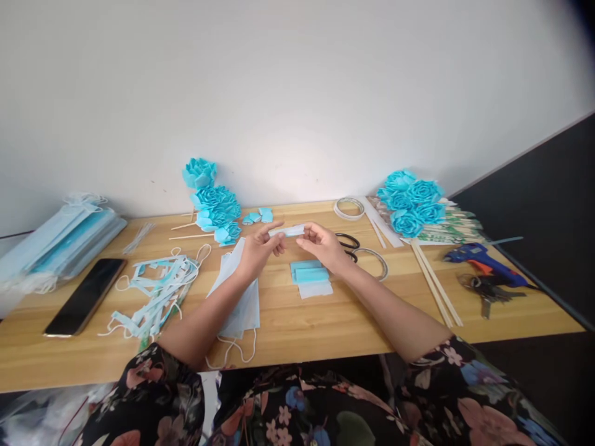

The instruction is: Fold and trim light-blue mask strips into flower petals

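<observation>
Left-hand fingers [274, 241] and right-hand fingers [315, 232] grasp a narrow pale strip, [292, 231] one end per hand. Wood-patterned surface: [279, 334] extends beneath both hands. Face mask: [248, 303] lies flat, partly covered from view by the left forearm [209, 310]. Cut pieces: [310, 275] lie overlapped, nearer the wearer than the strip. Black loops: [348, 240] sit just beside the right hand, partly hidden. Strip position: between the opposed fingertips, roughly level, middle section exposed, right end covered by fingers.

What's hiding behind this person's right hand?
Two black loops, probably scissor handles, stick out beyond the right hand. Whatever they join is covered by the hand and forearm, so any blades cannot be seen.
</observation>
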A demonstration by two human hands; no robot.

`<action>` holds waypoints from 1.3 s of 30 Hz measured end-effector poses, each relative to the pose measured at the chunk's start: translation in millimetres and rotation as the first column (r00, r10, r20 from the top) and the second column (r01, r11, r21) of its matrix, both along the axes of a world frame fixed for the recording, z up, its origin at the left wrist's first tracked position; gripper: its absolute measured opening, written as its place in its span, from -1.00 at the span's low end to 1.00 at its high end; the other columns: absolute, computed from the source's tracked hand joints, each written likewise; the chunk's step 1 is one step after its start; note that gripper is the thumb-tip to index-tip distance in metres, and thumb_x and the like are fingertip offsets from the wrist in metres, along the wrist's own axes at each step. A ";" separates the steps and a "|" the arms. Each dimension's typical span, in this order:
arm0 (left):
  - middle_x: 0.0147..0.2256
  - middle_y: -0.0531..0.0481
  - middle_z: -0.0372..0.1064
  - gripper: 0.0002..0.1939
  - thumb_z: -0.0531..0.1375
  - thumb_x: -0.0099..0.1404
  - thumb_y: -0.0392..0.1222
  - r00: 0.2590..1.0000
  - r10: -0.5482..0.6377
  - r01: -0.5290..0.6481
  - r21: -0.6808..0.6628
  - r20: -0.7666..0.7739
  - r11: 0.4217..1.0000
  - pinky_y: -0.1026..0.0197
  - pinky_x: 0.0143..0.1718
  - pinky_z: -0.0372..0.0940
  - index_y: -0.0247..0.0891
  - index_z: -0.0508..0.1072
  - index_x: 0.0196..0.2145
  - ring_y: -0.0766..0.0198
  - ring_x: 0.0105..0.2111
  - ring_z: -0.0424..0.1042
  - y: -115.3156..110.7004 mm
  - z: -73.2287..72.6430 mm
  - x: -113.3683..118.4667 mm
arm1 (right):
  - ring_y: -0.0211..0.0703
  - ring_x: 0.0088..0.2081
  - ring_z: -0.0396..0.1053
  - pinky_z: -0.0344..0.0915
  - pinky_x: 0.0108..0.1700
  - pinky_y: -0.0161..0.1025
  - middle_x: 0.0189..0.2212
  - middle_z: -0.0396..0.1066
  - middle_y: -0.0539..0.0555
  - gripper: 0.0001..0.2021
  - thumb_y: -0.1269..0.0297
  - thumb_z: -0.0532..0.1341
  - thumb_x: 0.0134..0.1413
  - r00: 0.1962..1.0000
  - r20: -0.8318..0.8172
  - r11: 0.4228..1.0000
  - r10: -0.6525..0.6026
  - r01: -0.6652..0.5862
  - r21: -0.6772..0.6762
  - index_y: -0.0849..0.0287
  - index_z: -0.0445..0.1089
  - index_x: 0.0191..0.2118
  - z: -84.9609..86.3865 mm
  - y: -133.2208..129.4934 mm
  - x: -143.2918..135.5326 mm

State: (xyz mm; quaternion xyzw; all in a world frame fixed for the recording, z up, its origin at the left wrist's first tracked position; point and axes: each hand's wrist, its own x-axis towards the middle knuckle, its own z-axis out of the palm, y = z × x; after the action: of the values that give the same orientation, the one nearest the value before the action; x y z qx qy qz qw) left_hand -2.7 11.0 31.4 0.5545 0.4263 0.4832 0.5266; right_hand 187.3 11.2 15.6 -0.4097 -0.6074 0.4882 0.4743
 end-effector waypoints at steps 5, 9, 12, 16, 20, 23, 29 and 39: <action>-0.58 -0.04 0.42 -0.61 0.31 0.16 0.07 0.998 -0.057 0.057 -0.020 -0.014 0.998 0.29 -0.51 0.26 -0.34 0.45 -0.55 0.37 -0.60 0.34 1.3 7.9 2.0 | -0.21 -0.33 0.36 0.30 -0.20 -0.23 -0.37 0.42 -0.02 -0.73 0.09 0.32 0.02 0.995 -0.086 0.999 0.051 -0.052 -0.007 0.13 0.39 -0.22 0.9 0.2 -1.8; -0.58 -0.03 0.41 -0.62 0.32 0.13 0.07 0.997 -0.082 0.082 -0.073 -0.002 0.994 0.29 -0.53 0.24 -0.34 0.43 -0.53 0.37 -0.61 0.33 -2.9 9.7 6.3 | -0.14 -0.21 0.41 0.31 -0.12 -0.20 -0.27 0.48 0.05 -0.69 0.08 0.34 0.01 0.991 -0.116 0.997 0.072 -0.073 -0.008 0.15 0.41 -0.19 2.4 -1.7 -2.4; -0.59 -0.01 0.39 -0.63 0.32 0.12 0.06 0.995 -0.097 0.094 -0.089 -0.029 0.992 0.29 -0.55 0.22 -0.33 0.42 -0.53 0.38 -0.63 0.31 -7.5 12.7 9.7 | -0.16 -0.26 0.40 0.31 -0.16 -0.21 -0.32 0.48 0.04 -0.71 0.06 0.33 0.02 0.998 -0.050 0.999 0.048 -0.049 -0.009 0.18 0.43 -0.25 2.6 -2.2 -1.0; -0.59 0.04 0.37 -0.67 0.32 0.13 0.04 0.997 -0.046 0.042 -0.058 -0.065 0.997 0.31 -0.53 0.20 -0.32 0.45 -0.43 0.39 -0.61 0.28 -11.1 16.2 15.1 | -0.22 -0.37 0.37 0.30 -0.26 -0.25 -0.40 0.46 0.00 -0.71 0.07 0.34 -0.01 1.000 -0.013 0.998 0.012 -0.013 -0.062 0.18 0.46 -0.25 0.2 -0.5 -0.2; -0.58 0.11 0.31 -0.63 0.32 0.13 0.05 0.998 0.060 -0.058 -0.090 0.021 0.994 0.31 -0.51 0.18 -0.30 0.45 -0.26 0.40 -0.58 0.26 -13.9 11.1 18.9 | -0.21 -0.35 0.38 0.34 -0.22 -0.23 -0.38 0.47 0.00 -0.67 0.08 0.36 -0.05 0.993 -0.097 0.995 -0.065 0.057 -0.081 0.17 0.45 -0.20 -2.3 -0.5 -2.8; -0.58 0.08 0.29 -0.63 0.29 0.18 0.10 1.000 0.012 -0.008 -0.123 0.027 0.992 0.30 -0.48 0.16 -0.31 0.44 -0.39 0.40 -0.57 0.24 -17.5 2.2 18.9 | -0.22 -0.37 0.36 0.31 -0.25 -0.25 -0.42 0.44 -0.02 -0.68 0.09 0.38 -0.08 0.991 -0.106 0.994 -0.081 0.073 -0.085 0.18 0.43 -0.25 -0.3 -3.9 -5.8; -0.62 0.06 0.27 -0.58 0.26 0.21 0.09 0.998 0.059 -0.061 -0.106 -0.023 0.993 0.28 -0.46 0.14 -0.30 0.38 -0.60 0.39 -0.57 0.20 -25.6 -3.8 18.6 | -0.21 -0.36 0.36 0.30 -0.26 -0.26 -0.39 0.45 -0.01 -0.69 0.11 0.37 -0.06 0.996 -0.078 0.998 -0.048 0.044 -0.048 0.17 0.42 -0.23 1.2 -10.3 -11.6; -0.64 0.06 0.25 -0.60 0.28 0.16 0.06 0.995 0.088 -0.093 -0.122 -0.048 0.988 0.25 -0.46 0.12 -0.28 0.38 -0.64 0.37 -0.57 0.19 -24.2 -6.4 16.2 | -0.24 -0.45 0.22 0.19 -0.36 -0.29 -0.53 0.30 -0.05 -0.66 -0.05 0.24 0.10 0.995 0.023 0.995 -0.102 0.102 -0.019 0.16 0.37 -0.42 8.9 -10.3 -7.0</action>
State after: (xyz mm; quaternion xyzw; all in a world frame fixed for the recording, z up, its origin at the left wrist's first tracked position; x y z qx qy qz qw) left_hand 13.5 -13.2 24.9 0.5106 0.4914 0.4675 0.5285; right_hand 180.3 0.9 24.5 -0.4502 -0.5859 0.4649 0.4877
